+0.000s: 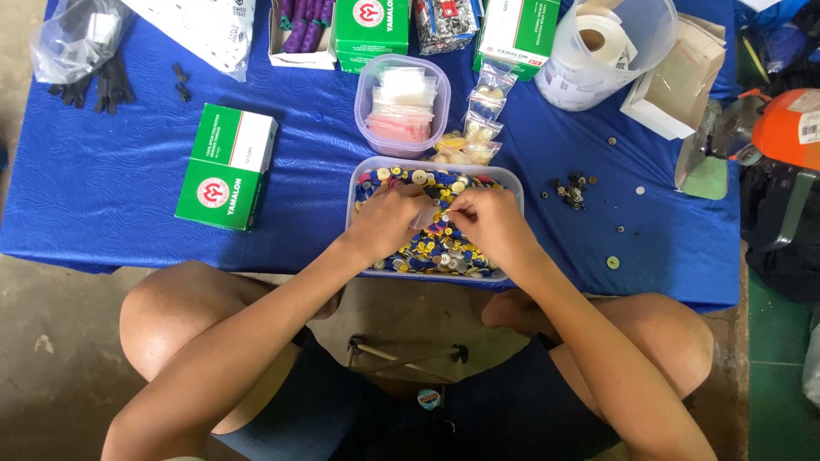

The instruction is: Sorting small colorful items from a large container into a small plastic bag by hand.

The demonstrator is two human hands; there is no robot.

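Both hands worked over a clear tub (510, 179) full of mixed buttons (431, 248) at the near edge of the bench (102, 188), which was draped in blue cloth. The left hand (386, 220) had its fingers pinched on a small clear bag (424, 217), held just above the buttons. The right hand (491, 224) met it from the other side, its fingers closed at the bag's edge; whether they held a button could not be told.

Just behind the tub stood a round tub (369, 94) stacked with small bags, and beside it lay a few filled bags (478, 128) of pale buttons. A green and white box (228, 166) lay well to the left. To the right, dark loose buttons (571, 189) were scattered on the cloth. A clear jug (636, 47) holding a tape roll stood at the far right, with more green boxes (370, 32) along the far edge.
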